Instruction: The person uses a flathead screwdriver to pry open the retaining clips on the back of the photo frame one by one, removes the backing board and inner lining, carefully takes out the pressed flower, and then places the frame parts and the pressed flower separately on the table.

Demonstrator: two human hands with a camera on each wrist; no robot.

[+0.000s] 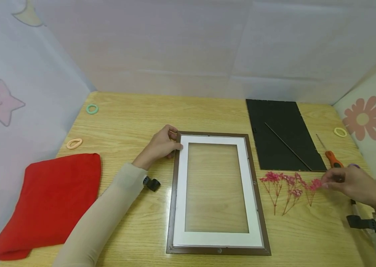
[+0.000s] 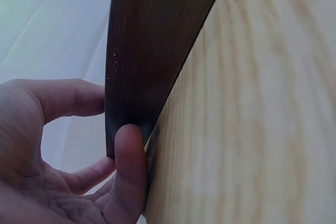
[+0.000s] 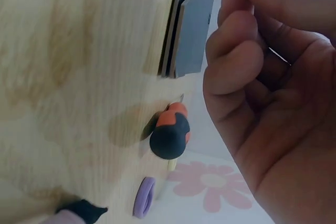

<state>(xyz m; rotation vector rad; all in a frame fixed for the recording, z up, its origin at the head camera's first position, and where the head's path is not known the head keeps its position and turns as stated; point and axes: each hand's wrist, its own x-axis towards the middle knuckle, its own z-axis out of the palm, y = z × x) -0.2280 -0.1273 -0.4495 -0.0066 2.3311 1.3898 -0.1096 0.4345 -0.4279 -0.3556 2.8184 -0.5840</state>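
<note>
Left hand [image 1: 159, 146] grips 1 frame [image 1: 218, 250]; right fingers [image 1: 328, 184] pinch 1 of 3 sprigs [image 1: 312, 187].

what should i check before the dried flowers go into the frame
1. Frame steadied: ok, the left hand grips its top left corner.
2. Frame flat on the table: ok.
3. Opening inside the white mat free of objects: ok, only wood grain shows through.
4. Flowers held: cannot tell, the right hand has its fingertips at the rightmost sprig, but a pinch is not clear.
5. Backing board off the frame: ok, it lies beside it.
6. Screwdriver out of the way: not ok, it lies right by the right hand.
</note>
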